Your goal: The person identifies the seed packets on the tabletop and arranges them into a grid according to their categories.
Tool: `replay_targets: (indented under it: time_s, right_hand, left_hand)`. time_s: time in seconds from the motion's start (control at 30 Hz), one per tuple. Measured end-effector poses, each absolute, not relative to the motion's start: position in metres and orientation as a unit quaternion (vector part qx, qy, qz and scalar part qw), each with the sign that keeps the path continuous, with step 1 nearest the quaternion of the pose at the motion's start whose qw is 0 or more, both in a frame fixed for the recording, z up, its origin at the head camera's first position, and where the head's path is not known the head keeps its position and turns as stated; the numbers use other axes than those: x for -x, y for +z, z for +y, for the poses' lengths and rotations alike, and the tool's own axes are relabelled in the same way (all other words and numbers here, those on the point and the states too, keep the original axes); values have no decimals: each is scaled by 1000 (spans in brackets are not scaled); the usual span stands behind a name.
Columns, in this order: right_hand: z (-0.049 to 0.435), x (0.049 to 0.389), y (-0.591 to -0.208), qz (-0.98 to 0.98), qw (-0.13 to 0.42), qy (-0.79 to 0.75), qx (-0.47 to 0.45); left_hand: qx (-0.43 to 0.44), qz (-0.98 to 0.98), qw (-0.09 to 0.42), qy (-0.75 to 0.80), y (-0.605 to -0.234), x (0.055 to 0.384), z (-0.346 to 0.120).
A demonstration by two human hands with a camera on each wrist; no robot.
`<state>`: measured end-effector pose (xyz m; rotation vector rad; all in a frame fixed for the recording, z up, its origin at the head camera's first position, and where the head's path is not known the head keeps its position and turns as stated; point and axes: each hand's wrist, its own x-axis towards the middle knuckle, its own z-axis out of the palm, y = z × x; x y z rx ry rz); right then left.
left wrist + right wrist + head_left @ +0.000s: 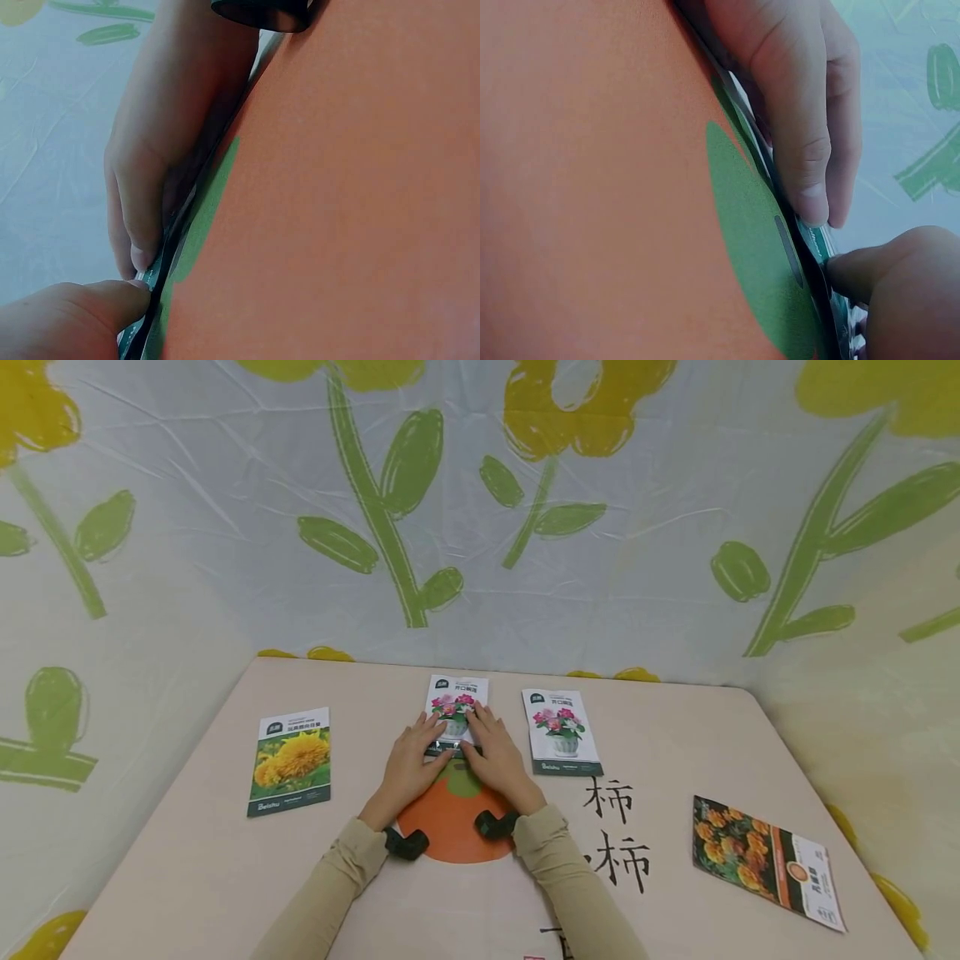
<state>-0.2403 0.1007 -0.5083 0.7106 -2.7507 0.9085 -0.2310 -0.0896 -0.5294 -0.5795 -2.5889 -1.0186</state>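
A white flower seed packet (460,687) with pink blooms in a pot on its front lies flat near the table's far edge. Both hands rest on its lower part. My left hand (409,765) touches the left side, fingers stretched forward and thumb at the bottom edge. The right hand (498,757) lies over the right side in the same way. In the left wrist view, the packet's green lower edge (154,270) shows low against the table, beside the fingertips. The right wrist view shows the packet (819,240) under the fingers too. The hands cover part of its picture.
A matching packet (564,731) lies to the right. A yellow-flower packet (291,762) lies at left, and an orange-flower packet (768,860) lies tilted at front right. The table cover (187,843) bears a printed orange fruit and black characters. A flower-patterned curtain (637,593) hangs behind.
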Motion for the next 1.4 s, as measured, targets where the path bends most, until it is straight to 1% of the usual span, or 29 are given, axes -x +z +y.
replay_targets:
  time_s: [0.47, 0.73, 0.97, 1.2, 1.3, 1.4]
  right_hand:
    - [100, 242, -509, -916, 80, 309, -242]
    - [108, 245, -500, -875, 56, 430, -217]
    - [132, 244, -474, -863, 68, 461, -194]
    - [165, 246, -461, -866, 95, 463, -164]
    - [180, 247, -458, -870, 89, 460, -154]
    - [196, 248, -457, -878, 65, 449, -150]
  left_hand:
    - [206, -900, 159, -350, -529, 230, -89]
    - [199, -901, 152, -354, -528, 230, -89]
    - [196, -901, 156, -355, -528, 229, -90]
    - [200, -901, 153, -354, -529, 229, -90]
    - [199, -900, 152, -356, -529, 229, -90]
    - [198, -901, 152, -355, -529, 229, -89]
